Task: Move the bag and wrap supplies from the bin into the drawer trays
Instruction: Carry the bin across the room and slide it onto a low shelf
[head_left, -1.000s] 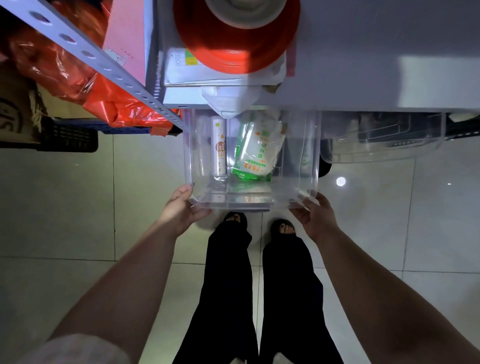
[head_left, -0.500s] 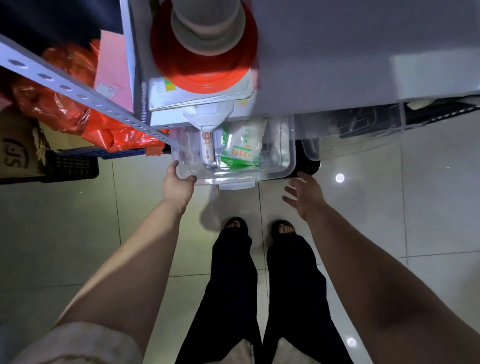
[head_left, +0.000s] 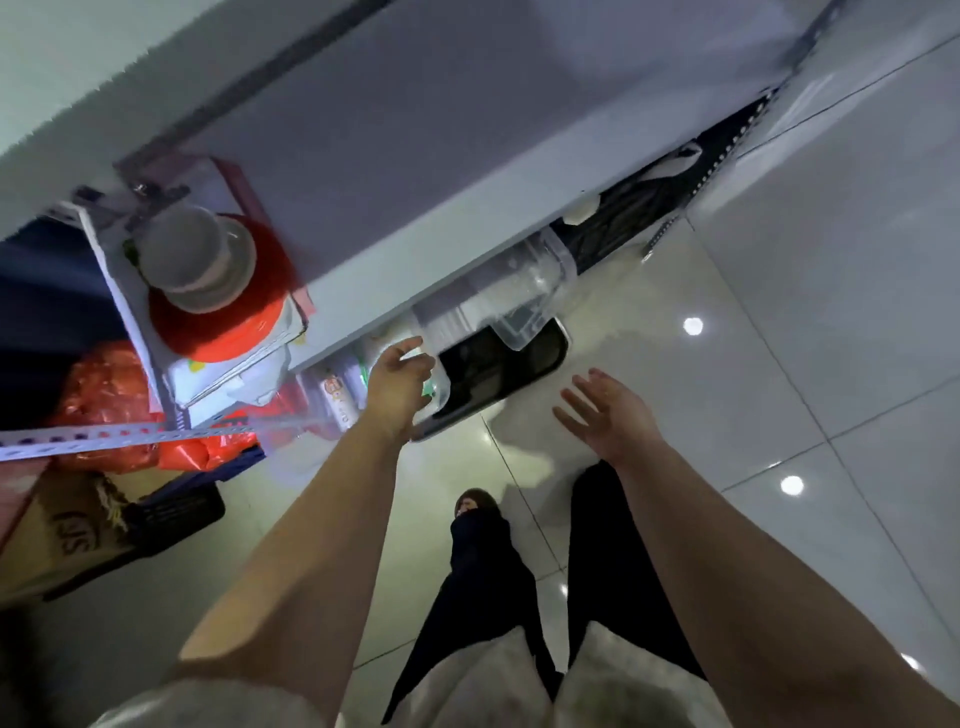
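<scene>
Bin (head_left: 332, 400) of clear plastic tucked under the shelf's (head_left: 415, 156) front edge, white roll (head_left: 340, 397) inside, left hand (head_left: 397, 384) curled loosely against its rim, right hand (head_left: 608, 410) spread in air.

Both forearms are bare, running from the 6 o'clock edge up toward the centre. The left hand (head_left: 397, 387) and right hand (head_left: 608, 410) wear no gloves, rings or watch that can be made out. A pale, greyish short sleeve (head_left: 208, 701) shows at 7 o'clock. Below centre hang two black trouser legs (head_left: 488, 577), loose and wide. At the left leg's end a dark open-toed sandal (head_left: 475, 501) shows, blurred.
</scene>
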